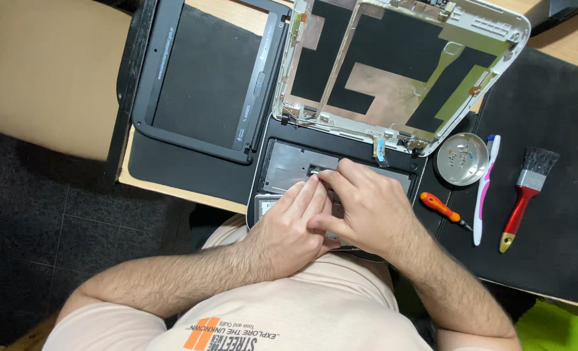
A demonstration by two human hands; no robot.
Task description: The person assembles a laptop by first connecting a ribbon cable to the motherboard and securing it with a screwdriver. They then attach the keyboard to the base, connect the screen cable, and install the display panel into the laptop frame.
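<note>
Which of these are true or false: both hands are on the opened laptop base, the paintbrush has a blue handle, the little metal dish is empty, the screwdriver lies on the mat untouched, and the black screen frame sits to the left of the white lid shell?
1. Both the left hand and the right hand rest on the opened laptop base. True.
2. The paintbrush has a blue handle. False: its handle is red.
3. The round metal dish is empty. False: a few small parts, probably screws, lie in it.
4. The orange-handled screwdriver lies on the mat, with no hand on it. True.
5. The black screen frame lies to the left of the white lid shell in the picture. True.
</note>
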